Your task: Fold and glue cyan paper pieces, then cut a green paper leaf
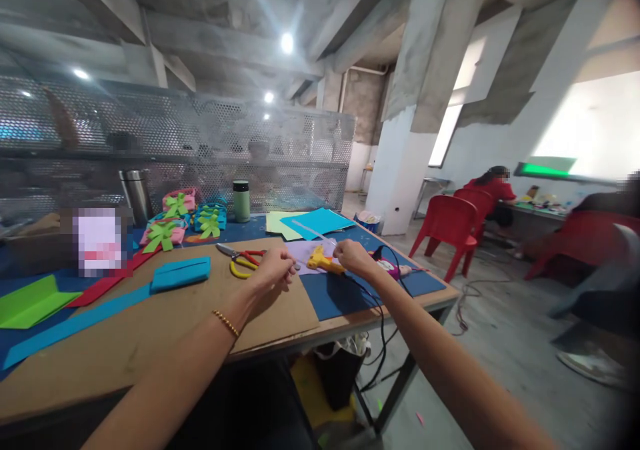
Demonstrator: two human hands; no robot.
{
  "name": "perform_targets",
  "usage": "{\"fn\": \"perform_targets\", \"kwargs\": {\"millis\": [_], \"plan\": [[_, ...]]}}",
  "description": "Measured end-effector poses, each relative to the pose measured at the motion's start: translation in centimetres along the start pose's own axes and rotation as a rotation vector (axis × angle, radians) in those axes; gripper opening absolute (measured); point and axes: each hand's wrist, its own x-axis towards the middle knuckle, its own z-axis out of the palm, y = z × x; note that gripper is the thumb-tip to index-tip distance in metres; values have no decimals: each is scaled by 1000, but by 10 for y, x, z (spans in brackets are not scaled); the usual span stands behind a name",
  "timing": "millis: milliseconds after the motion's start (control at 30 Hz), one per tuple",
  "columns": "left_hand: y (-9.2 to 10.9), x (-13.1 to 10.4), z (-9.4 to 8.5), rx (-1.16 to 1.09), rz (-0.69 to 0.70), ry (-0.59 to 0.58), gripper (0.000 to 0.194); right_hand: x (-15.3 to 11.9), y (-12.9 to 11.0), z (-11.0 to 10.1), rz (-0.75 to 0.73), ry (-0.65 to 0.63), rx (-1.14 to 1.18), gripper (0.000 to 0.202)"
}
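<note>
My left hand (273, 270) is closed above the cardboard sheet (200, 310), its fingers curled. A small greyish piece (297, 266) shows at its fingertips; whether it is held, I cannot tell. My right hand (354, 258) is closed on the near end of a long, translucent glue stick (314, 231), which points away to the left. Just below and left of that hand lies a yellow glue gun (320, 258) on a pale purple sheet (304, 251). Pliers (241, 270) with yellow and red handles rest beside my left hand. A folded blue felt piece (181, 274) lies farther left.
Blue and pale green sheets (317, 223) lie at the back. Pink and blue pieces with green bows (167, 230), a green flask (241, 202) and a steel bottle (136, 195) stand along the mesh partition (300, 150). A black cord (384, 330) hangs over the table's right edge.
</note>
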Motion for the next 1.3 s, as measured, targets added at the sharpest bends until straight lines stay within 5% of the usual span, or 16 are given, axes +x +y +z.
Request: {"fn": "perform_targets", "kwargs": {"millis": [300,533,667,833,1067,1300], "plan": [[4,-15,-12,39,79,50,13,6,4,21,74,-50,47,20],[-7,-12,-8,21,63,-105,13,-5,0,-11,2,-68,456,37],[-2,-18,-7,-235,223,-213,34,-18,-18,-29,-98,-177,1053,46],[2,-26,-2,-682,299,-308,56,-30,-60,-6,-154,-252,1238,45],[-7,-20,-9,-1030,190,-213,43,-33,-110,32,-251,-28,1213,51],[1,-24,-15,-1097,207,-97,32,-40,-91,22,-342,152,1016,47]]}}
